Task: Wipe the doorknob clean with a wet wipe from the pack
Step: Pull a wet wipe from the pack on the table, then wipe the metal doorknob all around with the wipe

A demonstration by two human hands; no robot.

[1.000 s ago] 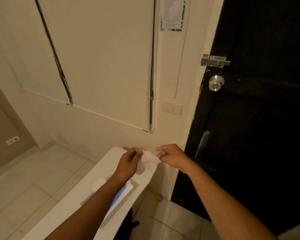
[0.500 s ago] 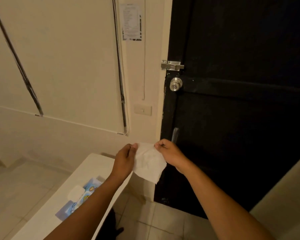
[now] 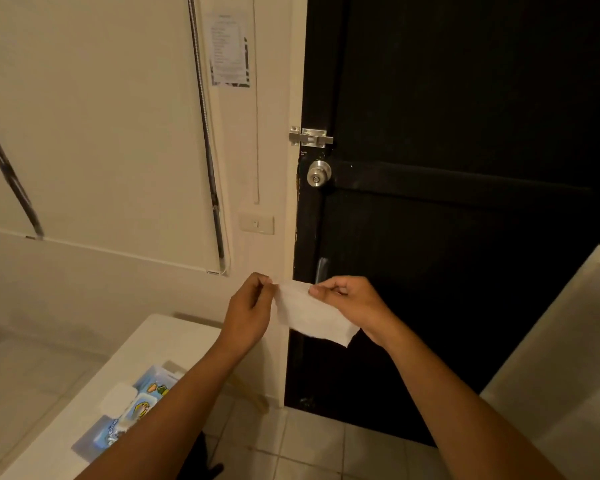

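Head view: your left hand [image 3: 248, 311] pinches left top corner of wet wipe [image 3: 312, 315], right hand [image 3: 352, 304] pinches right top corner; sheet hangs spread between them, in front of dark door [image 3: 465, 237]. Doorknob [image 3: 318, 173] well above, untouched. Pack [image 3: 132, 410] on white table [image 3: 146, 344], lid up. Advice: gather wipe into pad in one hand, cup knob fully, twist round face and neck.
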